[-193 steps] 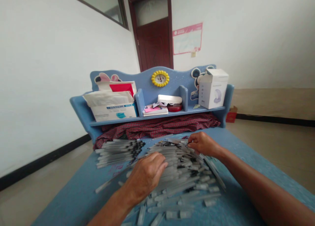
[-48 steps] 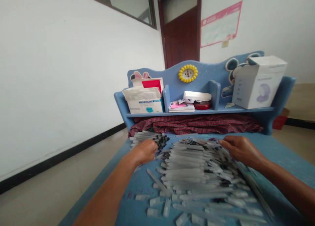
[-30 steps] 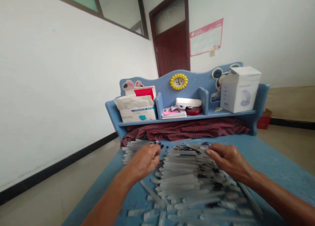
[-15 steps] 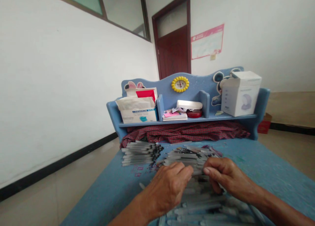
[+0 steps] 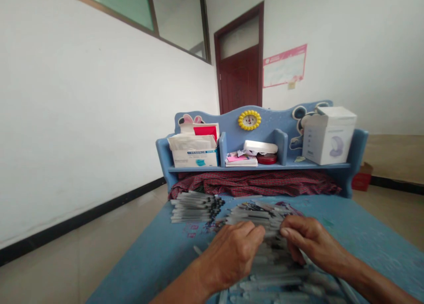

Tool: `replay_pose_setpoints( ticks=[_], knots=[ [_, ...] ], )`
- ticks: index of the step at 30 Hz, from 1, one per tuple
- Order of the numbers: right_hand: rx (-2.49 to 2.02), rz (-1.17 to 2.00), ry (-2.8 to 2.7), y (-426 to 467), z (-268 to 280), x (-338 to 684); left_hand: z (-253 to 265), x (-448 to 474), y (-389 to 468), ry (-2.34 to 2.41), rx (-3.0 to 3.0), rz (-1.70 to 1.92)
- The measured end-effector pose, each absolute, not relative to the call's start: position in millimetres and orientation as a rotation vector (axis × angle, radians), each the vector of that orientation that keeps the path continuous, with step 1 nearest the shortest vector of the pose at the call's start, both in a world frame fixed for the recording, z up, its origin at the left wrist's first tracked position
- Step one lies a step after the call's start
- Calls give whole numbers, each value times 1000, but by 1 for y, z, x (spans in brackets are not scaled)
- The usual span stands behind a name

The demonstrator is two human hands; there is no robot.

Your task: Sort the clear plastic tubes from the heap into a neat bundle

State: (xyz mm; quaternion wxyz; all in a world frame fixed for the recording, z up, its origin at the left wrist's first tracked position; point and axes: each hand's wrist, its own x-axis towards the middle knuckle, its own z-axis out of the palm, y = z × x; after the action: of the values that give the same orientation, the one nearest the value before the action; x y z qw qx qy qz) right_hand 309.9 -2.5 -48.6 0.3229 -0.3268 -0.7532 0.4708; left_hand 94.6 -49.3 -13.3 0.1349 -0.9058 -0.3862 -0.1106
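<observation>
My left hand [image 5: 233, 253] is over the blue table, its fingers curled and pinched together at the tips. Facing it, my right hand [image 5: 306, 237] also has its thumb pressed against bent fingers. A narrow gap separates the fingertips; anything they pinch is hidden or blurred. Beneath and between both hands lie many translucent pens [image 5: 271, 275] in a spread row, smeared near the front. Beyond the hands is another heap of clear pens [image 5: 250, 214], some with dark parts. To its left, a neat stack of pens [image 5: 192, 208] has black ends facing right.
The blue table [image 5: 142, 260] has a raised back shelf [image 5: 228, 118] with a yellow flower-shaped clock [image 5: 249, 120]. On it stand a mask box [image 5: 195, 157], papers [image 5: 241, 161], a red round tin [image 5: 266, 159] and a white box [image 5: 329, 136]. Checked cloth [image 5: 251, 183] lies bunched underneath.
The camera view has shifted slightly, so the shelf and table sit lower and further right. Both hands keep nearly the same pose over the pens.
</observation>
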Motion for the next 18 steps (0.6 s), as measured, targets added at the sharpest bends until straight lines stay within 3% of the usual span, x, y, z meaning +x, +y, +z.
replay_pose_setpoints(
  ticks=[4,10,18],
  knots=[
    [-812,1381,-1888,-2,-50,309,-14,95,-49,-1134,-2619,-297],
    [-940,1200,-1996,-2,-50,308,-14,95,-48,-1111,-2640,-334],
    [-918,1292,-1994,-3,-45,308,-16,94,-48,-1107,-2639,-330]
  ],
)
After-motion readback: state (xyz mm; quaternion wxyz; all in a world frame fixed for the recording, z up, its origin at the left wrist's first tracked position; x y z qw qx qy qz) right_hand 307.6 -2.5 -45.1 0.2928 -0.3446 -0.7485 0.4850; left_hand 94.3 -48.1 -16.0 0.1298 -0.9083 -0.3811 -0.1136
